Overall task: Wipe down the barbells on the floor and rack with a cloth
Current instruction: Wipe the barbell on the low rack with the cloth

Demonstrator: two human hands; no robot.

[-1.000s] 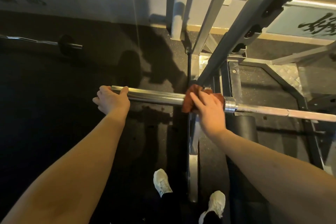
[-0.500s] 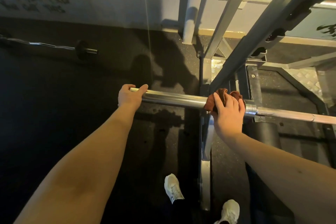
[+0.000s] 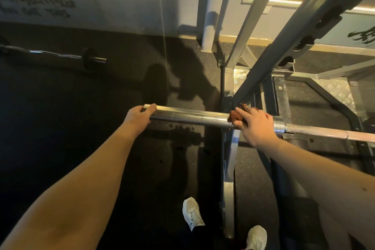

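A chrome barbell point(image 3: 188, 115) lies across the rack at waist height, its thick sleeve pointing left. My left hand point(image 3: 139, 115) grips the sleeve's free end, fingers curled over the top. My right hand point(image 3: 253, 126) holds a rust-red cloth point(image 3: 235, 115) wrapped on the sleeve close to the collar point(image 3: 278, 127); most of the cloth is hidden under my fingers. The thinner shaft point(image 3: 334, 135) runs off to the right. A second barbell point(image 3: 60, 55) with a small dark plate lies on the black floor at the far left.
Grey rack uprights point(image 3: 284, 32) slant up over the bar, and a rack foot point(image 3: 228, 199) runs along the floor below it. My two white shoes point(image 3: 191, 213) stand on the rubber floor. A dark padded bench point(image 3: 294, 205) sits under my right arm. The wall is just behind.
My right hand and the cloth stay on the sleeve near the collar, with less cloth showing now. My left hand keeps its grip on the sleeve end. The camera has shifted left.
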